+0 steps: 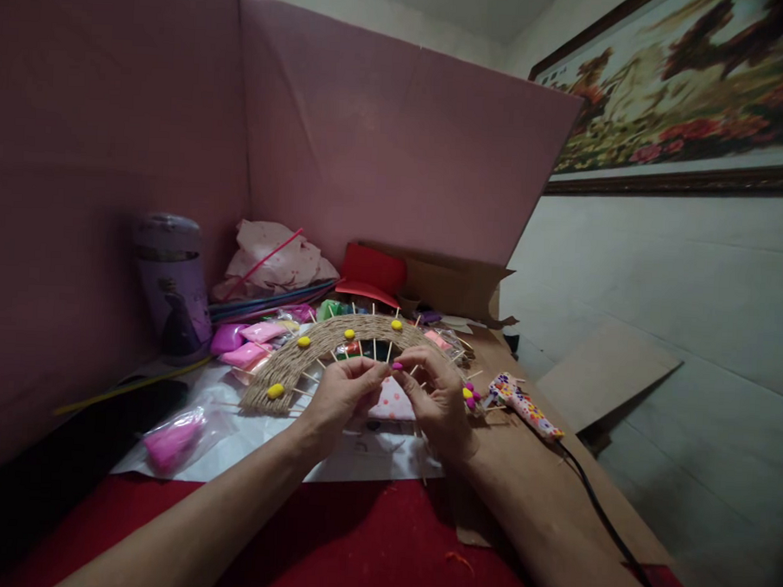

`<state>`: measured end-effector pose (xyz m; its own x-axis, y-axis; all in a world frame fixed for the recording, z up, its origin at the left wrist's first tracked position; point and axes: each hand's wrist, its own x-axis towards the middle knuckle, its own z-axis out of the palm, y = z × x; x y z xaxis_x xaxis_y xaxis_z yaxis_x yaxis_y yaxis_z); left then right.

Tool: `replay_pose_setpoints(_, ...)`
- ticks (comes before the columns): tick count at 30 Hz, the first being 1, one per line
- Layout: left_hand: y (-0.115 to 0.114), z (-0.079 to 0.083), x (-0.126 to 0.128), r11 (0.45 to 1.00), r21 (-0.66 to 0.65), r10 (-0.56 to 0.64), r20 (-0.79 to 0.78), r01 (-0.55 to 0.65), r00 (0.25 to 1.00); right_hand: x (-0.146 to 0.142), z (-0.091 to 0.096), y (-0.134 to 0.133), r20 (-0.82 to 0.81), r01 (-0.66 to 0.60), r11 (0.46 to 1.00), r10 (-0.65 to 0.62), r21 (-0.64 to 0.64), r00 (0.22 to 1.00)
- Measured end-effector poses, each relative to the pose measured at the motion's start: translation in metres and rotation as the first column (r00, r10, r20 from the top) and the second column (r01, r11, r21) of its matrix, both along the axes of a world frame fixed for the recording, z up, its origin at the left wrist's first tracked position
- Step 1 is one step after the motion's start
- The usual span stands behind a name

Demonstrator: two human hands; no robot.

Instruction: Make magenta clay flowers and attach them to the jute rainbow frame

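Note:
A twine-wrapped arch (298, 363) stands over white paper, with thin wooden sticks poking out of it and yellow clay balls (349, 334) pressed on its face. My left hand (341, 395) and my right hand (435, 397) meet in front of the arch's middle, fingertips pinched together. Between them is a tiny magenta clay piece (397, 365). Both hands hover just in front of the sticks under the arch. Pink and yellow clay bits (470, 394) sit at the arch's right end.
A patterned glue gun (522, 405) with a black cord lies right of my hands. Clay packets (246, 348), a pink bag (172, 442) and a purple tumbler (173, 284) sit left. Pink boards (386, 129) wall the back; a cardboard box (457, 288) stands behind.

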<state>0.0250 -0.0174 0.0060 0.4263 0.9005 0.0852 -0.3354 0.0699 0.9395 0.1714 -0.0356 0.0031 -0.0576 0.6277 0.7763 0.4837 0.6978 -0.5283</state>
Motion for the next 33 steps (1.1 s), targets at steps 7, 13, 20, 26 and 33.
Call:
replay_pose_setpoints(7,-0.0003,0.0024,0.0022,0.984,0.101,0.162,-0.136,-0.149,0.977,0.0051,-0.0054,0.0038,0.231,0.039,0.999,-0.046,0.034,0.972)
replay_pose_setpoints(13,-0.0012,0.0035,-0.0002,0.989,0.102,0.118,-0.120,-0.106,0.986,0.0065,-0.0041,0.0045,0.228,0.009,0.999,-0.018,0.040,0.973)
replay_pose_setpoints(20,0.0002,0.0046,0.0001,0.968,0.178,0.205,-0.162,-0.176,0.965,0.0072,-0.0026,0.0034,0.280,0.013,0.999,-0.028,0.053,0.960)
replay_pose_setpoints(26,0.0009,0.0041,0.0000,0.964,0.191,0.221,-0.175,-0.187,0.959,0.0103,-0.0049,0.0057,0.337,-0.016,0.994,-0.021,0.107,0.941)
replay_pose_setpoints(33,0.0002,0.0052,0.0018,0.973,0.137,0.207,-0.177,-0.184,0.962,0.0061,-0.0022,0.0012,0.268,-0.081,0.996,0.067,0.043,0.961)
